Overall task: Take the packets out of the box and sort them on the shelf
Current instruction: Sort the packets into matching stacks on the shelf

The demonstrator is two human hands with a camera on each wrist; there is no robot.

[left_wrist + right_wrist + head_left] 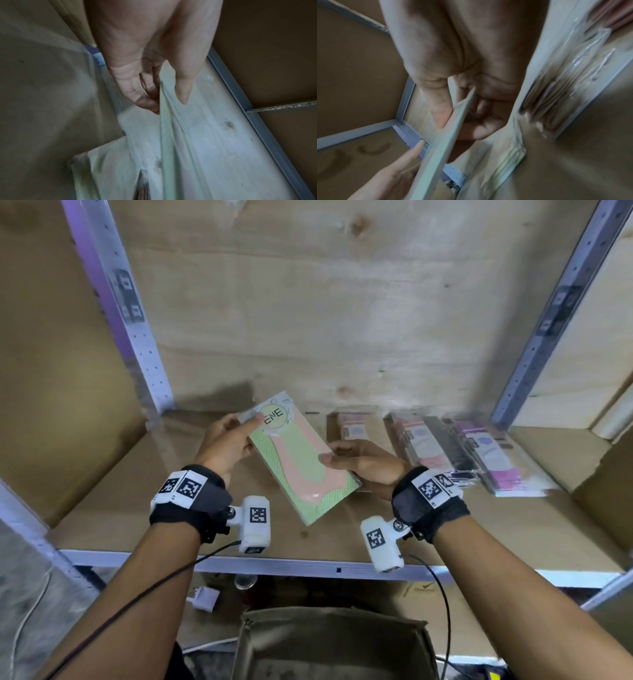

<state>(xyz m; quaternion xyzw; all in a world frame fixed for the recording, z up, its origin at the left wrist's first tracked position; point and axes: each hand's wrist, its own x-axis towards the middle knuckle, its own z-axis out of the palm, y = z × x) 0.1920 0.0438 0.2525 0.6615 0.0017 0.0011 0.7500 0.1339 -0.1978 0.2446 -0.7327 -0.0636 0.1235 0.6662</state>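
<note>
A green and pink packet [301,460] with a round label reading "ENE" hangs tilted above the shelf board [144,508]. My left hand [229,440] pinches its upper left end, thumb on the label. My right hand [356,462] grips its lower right edge, thumb on top. In the left wrist view the packet [167,135] shows edge-on between thumb and fingers [142,100]. The right wrist view has the packet [440,148] edge-on too. The brown box [335,645] stands open below the shelf, its inside hidden.
Several packets lie in rows on the right of the shelf: pale pink [356,428], pink and dark [428,446], purple [493,457]. Perforated metal uprights [137,344] frame the bay. A plywood back wall [308,302] closes it. A white plug [205,597] lies under the shelf.
</note>
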